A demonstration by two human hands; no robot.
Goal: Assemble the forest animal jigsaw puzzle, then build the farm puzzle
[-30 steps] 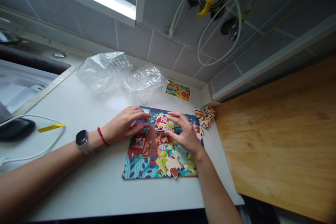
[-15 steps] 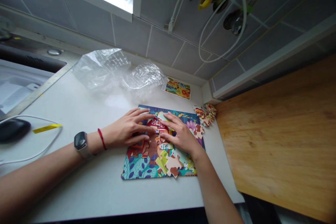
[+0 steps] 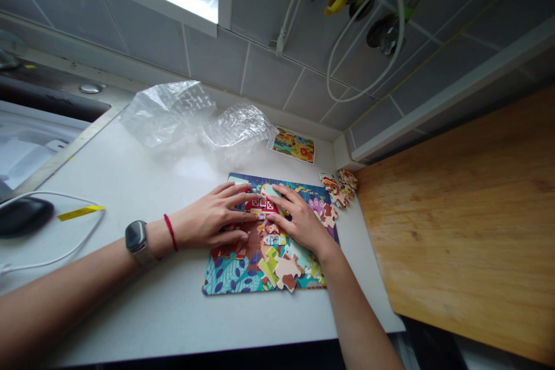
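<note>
While the left hand (image 3: 210, 219) and right hand (image 3: 299, 222) lie open and flat, fingers spread and pinching nothing, they rest on the red pieces (image 3: 262, 205) of a jigsaw puzzle (image 3: 229, 274) at lower centre of the counter (image 3: 130, 312). Light, even pressure best seats pieces without shifting neighbours. Loose pieces (image 3: 340, 188) lie just upper right.

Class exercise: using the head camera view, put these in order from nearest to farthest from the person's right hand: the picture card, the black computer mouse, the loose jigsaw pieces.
From the right hand:
1. Loose jigsaw pieces: ahead and to the right.
2. Picture card: almost straight ahead.
3. Black computer mouse: far off to the left.
</note>
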